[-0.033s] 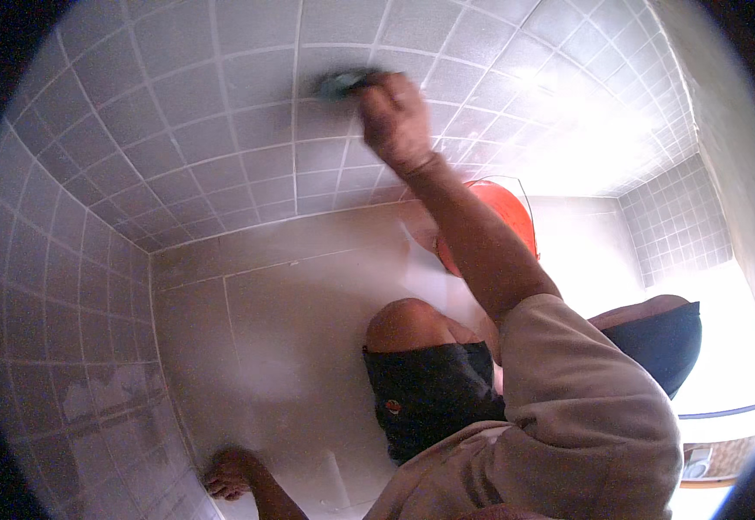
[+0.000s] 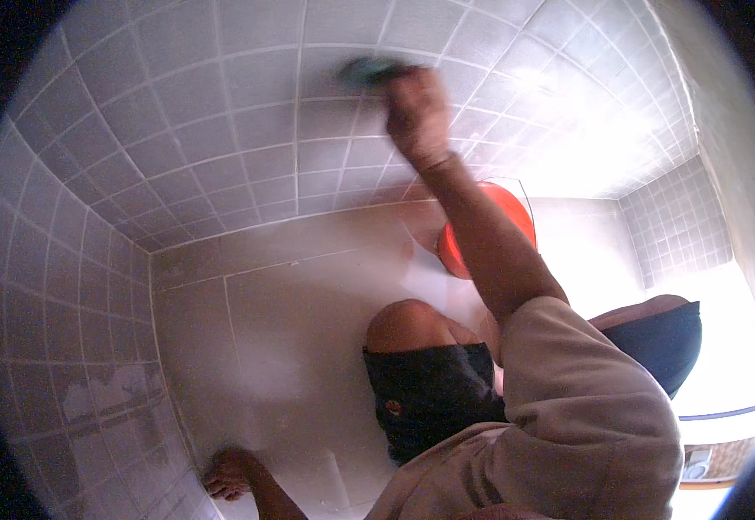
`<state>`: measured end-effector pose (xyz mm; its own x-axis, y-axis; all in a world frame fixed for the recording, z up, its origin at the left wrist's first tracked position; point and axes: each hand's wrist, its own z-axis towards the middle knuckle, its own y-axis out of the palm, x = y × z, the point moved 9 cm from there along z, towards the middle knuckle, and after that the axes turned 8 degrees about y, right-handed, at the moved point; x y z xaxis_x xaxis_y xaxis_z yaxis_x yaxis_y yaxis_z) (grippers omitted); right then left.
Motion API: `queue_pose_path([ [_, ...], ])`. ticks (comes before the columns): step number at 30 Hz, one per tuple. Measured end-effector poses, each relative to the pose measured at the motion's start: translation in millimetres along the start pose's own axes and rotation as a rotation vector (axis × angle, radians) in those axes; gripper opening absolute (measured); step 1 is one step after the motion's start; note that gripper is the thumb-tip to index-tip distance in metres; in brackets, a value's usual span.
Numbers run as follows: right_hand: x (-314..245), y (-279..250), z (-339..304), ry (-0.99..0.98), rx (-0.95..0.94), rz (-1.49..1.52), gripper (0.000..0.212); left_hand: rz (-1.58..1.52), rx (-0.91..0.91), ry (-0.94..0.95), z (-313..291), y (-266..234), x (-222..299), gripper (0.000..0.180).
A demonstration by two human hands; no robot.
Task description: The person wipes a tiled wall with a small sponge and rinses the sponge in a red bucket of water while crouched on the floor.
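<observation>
Against the tiled wall ahead, my right hand grips a green scrubbing pad. The pad and fingers are smeared by motion, and part of the pad is hidden behind them. Down at the lower left, my left hand rests on the floor at the foot of the side wall. Its fingers are curled in, and whatever they may hold is hidden.
An orange bucket with a wire handle stands beyond my right forearm, partly covered by it. My bent knee is between my arms. Another tiled wall rises on the left. Bright glare washes out the right side.
My right hand and the green scrubbing pad have shifted a little to the right along the wall. My left hand stays where it was.
</observation>
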<state>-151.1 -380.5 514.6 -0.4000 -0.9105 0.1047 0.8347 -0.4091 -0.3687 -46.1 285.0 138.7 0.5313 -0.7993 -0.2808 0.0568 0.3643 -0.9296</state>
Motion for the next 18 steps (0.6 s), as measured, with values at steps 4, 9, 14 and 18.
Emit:
queue_pose_path([
  [4,61,-85,3,0.400,0.312,-0.059,0.016,0.075,0.133,0.026,-5,-16,-2,0.059],
  [9,62,-14,-133,0.939,0.308,-0.117,0.018,-0.038,0.091,-0.039,-5,-18,-5,0.050],
  [14,104,15,-225,1.606,0.605,0.188,0.020,-0.067,0.202,-0.015,-5,-8,4,0.044],
  [18,50,-30,-51,0.721,0.522,0.451,0.011,-0.035,0.223,0.026,-15,-21,-2,0.043],
])
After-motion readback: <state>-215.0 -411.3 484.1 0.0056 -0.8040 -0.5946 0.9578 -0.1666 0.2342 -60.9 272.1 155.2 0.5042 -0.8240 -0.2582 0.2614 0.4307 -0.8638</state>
